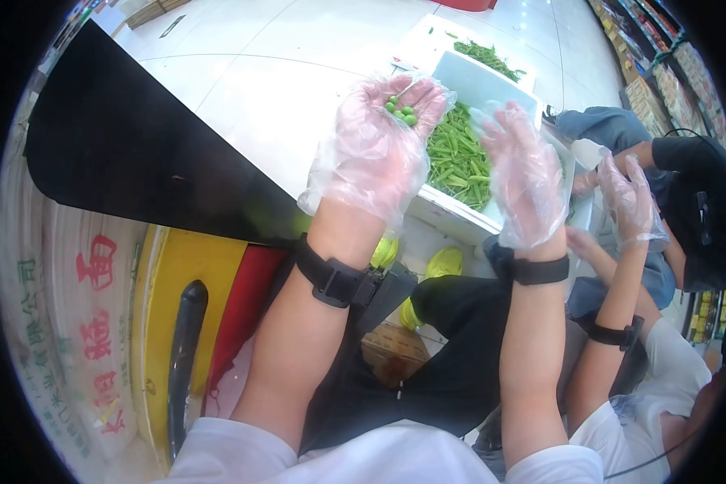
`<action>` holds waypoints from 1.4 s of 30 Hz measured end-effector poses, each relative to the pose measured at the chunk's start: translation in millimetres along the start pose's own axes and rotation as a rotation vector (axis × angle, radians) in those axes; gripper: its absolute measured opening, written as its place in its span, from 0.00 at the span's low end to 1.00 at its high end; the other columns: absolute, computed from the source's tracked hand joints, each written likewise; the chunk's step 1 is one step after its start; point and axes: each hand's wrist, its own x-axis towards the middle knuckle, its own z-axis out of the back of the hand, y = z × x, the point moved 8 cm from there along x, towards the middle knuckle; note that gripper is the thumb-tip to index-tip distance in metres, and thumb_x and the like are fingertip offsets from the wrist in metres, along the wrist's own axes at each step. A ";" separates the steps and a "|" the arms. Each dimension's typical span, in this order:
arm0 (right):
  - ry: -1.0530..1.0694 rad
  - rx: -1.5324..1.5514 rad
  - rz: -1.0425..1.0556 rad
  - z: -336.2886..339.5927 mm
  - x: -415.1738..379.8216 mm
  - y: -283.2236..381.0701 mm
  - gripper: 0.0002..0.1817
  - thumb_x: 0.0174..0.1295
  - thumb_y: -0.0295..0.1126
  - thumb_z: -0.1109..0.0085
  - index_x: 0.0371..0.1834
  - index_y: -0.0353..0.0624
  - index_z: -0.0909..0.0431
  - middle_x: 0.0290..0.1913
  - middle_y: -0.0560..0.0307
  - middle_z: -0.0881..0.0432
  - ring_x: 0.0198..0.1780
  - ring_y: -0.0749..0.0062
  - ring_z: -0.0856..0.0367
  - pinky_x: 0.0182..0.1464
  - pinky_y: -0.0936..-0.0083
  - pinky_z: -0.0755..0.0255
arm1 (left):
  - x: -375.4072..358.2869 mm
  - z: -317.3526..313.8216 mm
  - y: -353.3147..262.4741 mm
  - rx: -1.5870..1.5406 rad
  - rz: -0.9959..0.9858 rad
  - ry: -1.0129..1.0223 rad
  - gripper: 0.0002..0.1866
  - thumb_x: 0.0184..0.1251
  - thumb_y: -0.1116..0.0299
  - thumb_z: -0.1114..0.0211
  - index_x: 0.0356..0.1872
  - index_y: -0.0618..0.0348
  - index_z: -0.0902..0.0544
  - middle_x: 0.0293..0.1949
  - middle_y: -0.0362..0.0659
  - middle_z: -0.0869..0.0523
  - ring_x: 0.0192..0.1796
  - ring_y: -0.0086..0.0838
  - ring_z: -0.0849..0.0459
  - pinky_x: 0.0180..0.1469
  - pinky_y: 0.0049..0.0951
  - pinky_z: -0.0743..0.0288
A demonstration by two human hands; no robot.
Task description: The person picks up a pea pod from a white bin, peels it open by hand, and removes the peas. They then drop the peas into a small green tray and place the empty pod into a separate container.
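Note:
My left hand (371, 149), in a clear plastic glove, is turned palm up with its fingers curled, and several loose green peas (403, 114) lie in its palm. My right hand (527, 165), gloved the same way, is raised over the right part of a white foam box (458, 211). Its fingers are stretched out and hold nothing. Between and beneath my hands, green pea pods (458, 165) fill the box. The gloved left hand partly covers the box's left side.
Behind the box lies another heap of green pods (489, 58). At my right sit other people, one with a gloved hand (627, 198) raised. A black panel (137, 137) and a yellow cabinet (169, 274) stand on my left. A cardboard box (397, 351) is below me.

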 end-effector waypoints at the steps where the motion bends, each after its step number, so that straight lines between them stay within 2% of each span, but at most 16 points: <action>1: 0.043 0.166 -0.028 -13.2 -5.1 -4.2 0.23 0.66 0.36 0.40 0.60 0.35 0.31 0.53 0.53 0.24 0.52 0.70 0.25 0.58 0.73 0.31 | -0.8 -2.6 1.3 0.005 0.006 0.006 0.17 0.70 0.65 0.53 0.46 0.73 0.30 0.51 0.60 0.27 0.60 0.50 0.29 0.69 0.48 0.35; 6: 0.157 0.541 -0.138 -67.1 -23.5 -20.1 0.21 0.71 0.35 0.52 0.60 0.29 0.36 0.56 0.48 0.27 0.56 0.65 0.27 0.62 0.68 0.33 | -3.6 -8.7 14.0 0.028 -0.003 0.022 0.20 0.72 0.60 0.56 0.46 0.72 0.29 0.49 0.59 0.26 0.58 0.48 0.27 0.68 0.46 0.36; 8: 0.113 0.610 -0.105 -71.3 -21.8 -22.5 0.11 0.71 0.34 0.49 0.48 0.38 0.29 0.47 0.58 0.27 0.49 0.75 0.28 0.59 0.75 0.32 | -7.4 -16.4 19.3 0.096 -0.034 0.115 0.22 0.73 0.58 0.57 0.48 0.72 0.27 0.49 0.58 0.24 0.57 0.45 0.26 0.68 0.44 0.37; 12: 0.041 0.595 -0.087 -72.4 -22.3 -22.3 0.16 0.74 0.40 0.58 0.50 0.37 0.30 0.45 0.59 0.28 0.48 0.74 0.31 0.57 0.73 0.35 | -8.2 -26.7 25.7 0.211 -0.114 0.268 0.29 0.72 0.52 0.59 0.50 0.73 0.26 0.52 0.57 0.23 0.57 0.42 0.27 0.68 0.42 0.38; 17: -0.042 0.569 -0.160 -73.9 -27.1 -23.9 0.20 0.74 0.43 0.59 0.53 0.35 0.31 0.45 0.58 0.29 0.48 0.72 0.32 0.58 0.73 0.36 | -19.9 -36.0 26.3 0.324 -0.142 0.349 0.43 0.68 0.38 0.62 0.61 0.75 0.30 0.59 0.56 0.25 0.58 0.39 0.29 0.67 0.39 0.40; 24: -0.057 0.549 -0.179 -63.5 -24.5 -35.8 0.24 0.75 0.45 0.63 0.56 0.33 0.30 0.47 0.55 0.28 0.49 0.70 0.32 0.60 0.71 0.35 | -22.3 -37.1 37.3 0.335 -0.106 0.427 0.45 0.67 0.36 0.60 0.65 0.74 0.34 0.62 0.55 0.27 0.59 0.37 0.30 0.67 0.37 0.41; 27: -0.032 0.570 -0.232 -68.8 -28.3 -33.2 0.25 0.75 0.45 0.65 0.55 0.32 0.29 0.48 0.55 0.28 0.49 0.69 0.31 0.59 0.70 0.34 | -23.8 -36.4 24.9 0.480 -0.328 0.344 0.47 0.65 0.33 0.59 0.66 0.71 0.34 0.54 0.53 0.23 0.55 0.35 0.29 0.62 0.35 0.38; 29: -0.047 0.572 -0.237 -71.4 -28.3 -32.0 0.25 0.75 0.45 0.65 0.55 0.32 0.30 0.49 0.53 0.27 0.49 0.68 0.31 0.59 0.69 0.34 | -30.0 -44.1 14.4 0.965 -0.497 0.440 0.48 0.62 0.30 0.56 0.67 0.68 0.35 0.46 0.49 0.23 0.49 0.33 0.29 0.56 0.33 0.36; 30: -0.064 0.573 -0.241 -71.4 -28.2 -32.1 0.25 0.75 0.45 0.66 0.55 0.31 0.30 0.49 0.52 0.27 0.49 0.68 0.31 0.59 0.69 0.33 | -32.0 -44.4 15.1 0.963 -0.489 0.443 0.48 0.62 0.30 0.56 0.67 0.68 0.35 0.46 0.49 0.23 0.49 0.33 0.29 0.56 0.33 0.36; 32: -0.056 0.573 -0.240 -72.2 -27.7 -33.1 0.25 0.75 0.44 0.66 0.55 0.30 0.32 0.50 0.50 0.28 0.50 0.67 0.30 0.60 0.68 0.33 | -38.1 -53.7 24.8 0.247 -0.194 0.552 0.49 0.60 0.28 0.54 0.67 0.66 0.34 0.40 0.46 0.24 0.43 0.30 0.30 0.51 0.30 0.36; 33: -0.038 0.576 -0.248 -73.0 -27.2 -32.9 0.25 0.75 0.44 0.67 0.56 0.29 0.33 0.50 0.48 0.28 0.51 0.65 0.30 0.61 0.67 0.33 | -35.8 -50.6 27.2 0.230 -0.172 0.559 0.49 0.60 0.28 0.54 0.67 0.66 0.34 0.40 0.46 0.24 0.43 0.30 0.30 0.51 0.30 0.36; 35: -0.058 0.649 -0.238 -73.7 -25.5 -32.5 0.24 0.75 0.43 0.66 0.54 0.29 0.34 0.50 0.46 0.29 0.50 0.63 0.29 0.61 0.65 0.33 | -26.6 -35.2 13.5 0.418 -0.364 0.407 0.35 0.76 0.47 0.60 0.68 0.72 0.38 0.68 0.51 0.36 0.68 0.35 0.38 0.71 0.35 0.50; 36: -0.057 0.734 -0.246 -76.7 -24.6 -33.3 0.23 0.75 0.42 0.66 0.53 0.28 0.35 0.49 0.45 0.29 0.50 0.61 0.29 0.62 0.63 0.32 | -25.1 -35.8 13.7 0.407 -0.347 0.414 0.35 0.76 0.47 0.60 0.68 0.72 0.38 0.68 0.51 0.36 0.68 0.35 0.38 0.71 0.35 0.50; 38: -0.059 0.821 -0.242 -75.4 -21.5 -28.5 0.22 0.75 0.41 0.66 0.51 0.28 0.36 0.48 0.43 0.30 0.50 0.59 0.28 0.63 0.62 0.31 | -24.2 -38.6 4.6 0.489 -0.434 0.334 0.48 0.63 0.30 0.56 0.65 0.71 0.34 0.61 0.58 0.29 0.69 0.41 0.41 0.72 0.40 0.52; 39: -0.056 0.899 -0.254 -74.6 -20.5 -25.1 0.21 0.75 0.40 0.66 0.49 0.27 0.36 0.47 0.44 0.30 0.50 0.58 0.28 0.61 0.61 0.29 | -23.3 -38.4 2.0 0.572 -0.527 0.277 0.47 0.66 0.32 0.59 0.64 0.73 0.33 0.69 0.59 0.38 0.77 0.41 0.56 0.76 0.40 0.69; 42: -0.036 1.062 -0.245 -55.9 -0.1 -16.6 0.22 0.75 0.41 0.69 0.45 0.26 0.35 0.44 0.45 0.31 0.48 0.56 0.27 0.57 0.62 0.24 | -20.5 -37.6 -3.0 0.595 -0.543 0.175 0.46 0.68 0.33 0.61 0.63 0.74 0.32 0.68 0.58 0.35 0.76 0.39 0.53 0.76 0.38 0.69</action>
